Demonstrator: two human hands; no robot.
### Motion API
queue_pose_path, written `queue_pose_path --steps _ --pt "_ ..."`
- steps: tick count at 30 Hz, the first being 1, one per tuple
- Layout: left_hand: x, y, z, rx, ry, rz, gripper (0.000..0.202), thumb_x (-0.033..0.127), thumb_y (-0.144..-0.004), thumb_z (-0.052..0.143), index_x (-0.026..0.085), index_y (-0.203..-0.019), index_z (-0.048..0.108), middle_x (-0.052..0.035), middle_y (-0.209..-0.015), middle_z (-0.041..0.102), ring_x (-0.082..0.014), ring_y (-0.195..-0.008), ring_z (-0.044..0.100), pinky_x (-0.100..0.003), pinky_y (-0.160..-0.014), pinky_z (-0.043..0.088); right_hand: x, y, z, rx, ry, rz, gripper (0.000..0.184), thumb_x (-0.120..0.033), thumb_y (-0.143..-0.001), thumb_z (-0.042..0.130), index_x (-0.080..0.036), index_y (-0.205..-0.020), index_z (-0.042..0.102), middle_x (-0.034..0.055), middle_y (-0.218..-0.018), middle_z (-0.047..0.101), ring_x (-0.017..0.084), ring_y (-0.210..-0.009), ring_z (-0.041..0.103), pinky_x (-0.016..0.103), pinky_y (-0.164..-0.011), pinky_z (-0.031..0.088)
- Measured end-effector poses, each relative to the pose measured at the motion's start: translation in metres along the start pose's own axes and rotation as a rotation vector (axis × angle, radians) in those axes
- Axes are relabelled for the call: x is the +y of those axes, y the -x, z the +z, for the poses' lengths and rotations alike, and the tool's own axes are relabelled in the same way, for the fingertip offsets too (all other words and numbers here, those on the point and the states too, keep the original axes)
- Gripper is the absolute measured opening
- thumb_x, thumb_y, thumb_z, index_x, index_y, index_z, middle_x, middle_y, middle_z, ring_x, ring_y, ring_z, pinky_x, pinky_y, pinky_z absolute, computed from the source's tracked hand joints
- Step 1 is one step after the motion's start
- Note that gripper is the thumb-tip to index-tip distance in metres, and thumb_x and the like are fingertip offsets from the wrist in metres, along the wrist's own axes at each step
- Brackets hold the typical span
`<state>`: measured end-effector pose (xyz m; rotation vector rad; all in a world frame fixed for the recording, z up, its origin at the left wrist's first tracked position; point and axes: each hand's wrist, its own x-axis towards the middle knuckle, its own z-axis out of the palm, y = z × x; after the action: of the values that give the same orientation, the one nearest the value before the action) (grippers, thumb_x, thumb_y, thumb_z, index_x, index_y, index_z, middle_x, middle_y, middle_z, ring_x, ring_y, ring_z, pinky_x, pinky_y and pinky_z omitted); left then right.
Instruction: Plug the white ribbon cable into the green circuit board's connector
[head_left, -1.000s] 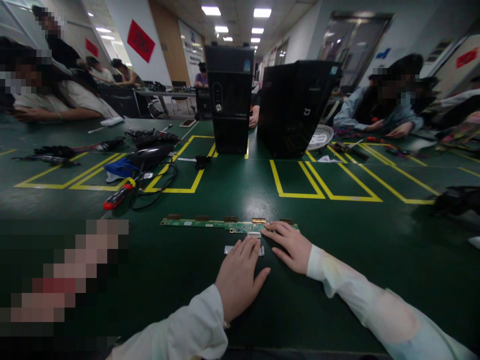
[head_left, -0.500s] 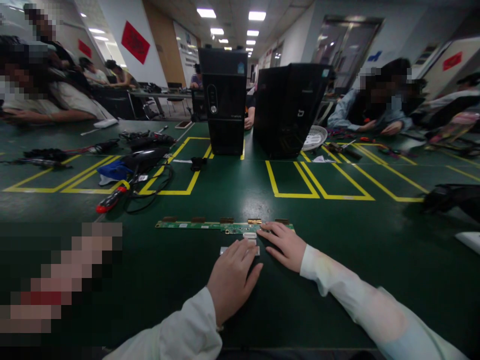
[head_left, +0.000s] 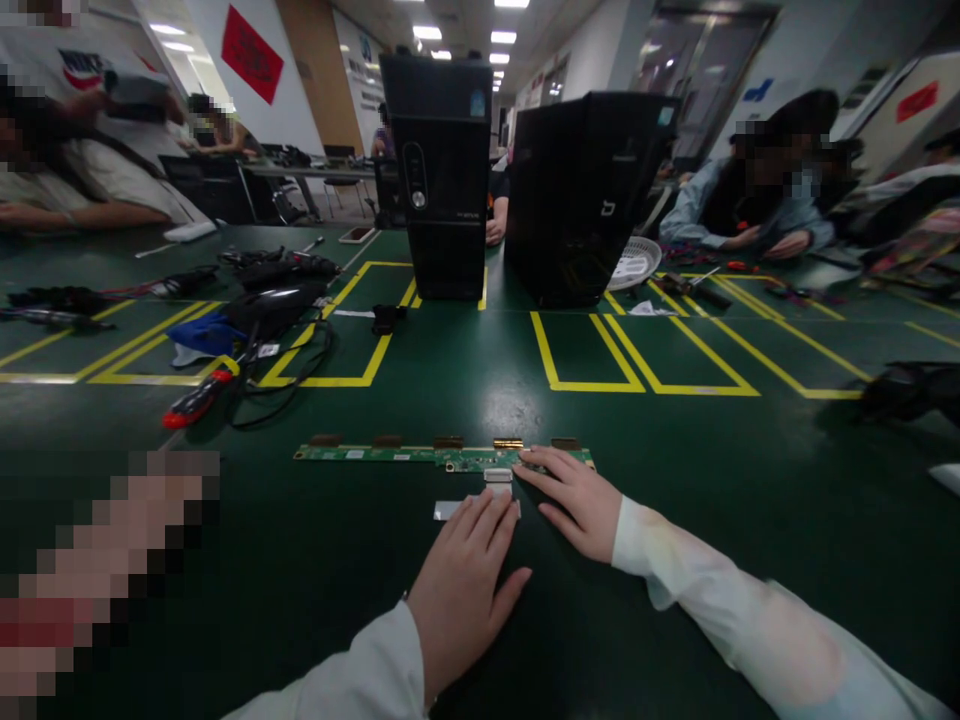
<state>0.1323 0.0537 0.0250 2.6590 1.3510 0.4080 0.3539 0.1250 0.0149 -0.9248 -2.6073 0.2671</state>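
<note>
A long, narrow green circuit board (head_left: 394,455) lies flat across the table in front of me. Gold-brown flex tabs stick out along its far edge. My right hand (head_left: 574,495) rests with fingers stretched over the board's right part. A white flat ribbon cable (head_left: 498,482) runs from the middle of the board's near edge towards me. On its near portion lies my left hand (head_left: 469,580), palm down, fingers extended and thumb apart. Beside those fingertips shows a pale strip (head_left: 450,511), partly covered by the hand.
Two black computer towers (head_left: 442,200) stand at the back. To the left lie a red-and-black screwdriver (head_left: 199,398) and black cables (head_left: 281,385). Yellow tape rectangles (head_left: 592,387) mark the green table. A white basket (head_left: 636,262) sits behind; other people sit around.
My left hand has drawn slightly nearer to me, uncovering more of the ribbon cable and pale strip. The right hand stays on the board. The view has shifted a little.
</note>
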Motion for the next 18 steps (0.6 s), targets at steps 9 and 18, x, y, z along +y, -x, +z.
queue_pose_path --steps 9,18 --pt "0.0025 -0.0028 0.0011 -0.027 -0.069 0.004 0.056 0.04 -0.089 0.05 0.014 -0.138 0.04 -0.0138 -0.144 0.043 -0.032 -0.131 0.04 -0.05 -0.103 0.039 -0.0024 -0.0001 -0.004 -0.044 -0.018 0.041 0.051 -0.02 -0.088 0.044 -0.017 -0.139 0.041 0.0129 -0.141 0.041 0.025 -0.135 0.029 0.049 -0.108 0.033" --pt "0.0009 -0.0051 0.0042 -0.025 -0.117 0.015 0.068 0.037 -0.086 0.052 0.014 -0.145 0.028 -0.0127 -0.147 0.039 -0.0309 -0.132 0.039 -0.048 -0.103 0.039 -0.0048 -0.0002 -0.0072 -0.079 -0.029 0.065 0.053 -0.019 -0.086 0.044 -0.016 -0.139 0.041 0.0128 -0.143 0.04 0.025 -0.136 0.028 0.049 -0.109 0.032"
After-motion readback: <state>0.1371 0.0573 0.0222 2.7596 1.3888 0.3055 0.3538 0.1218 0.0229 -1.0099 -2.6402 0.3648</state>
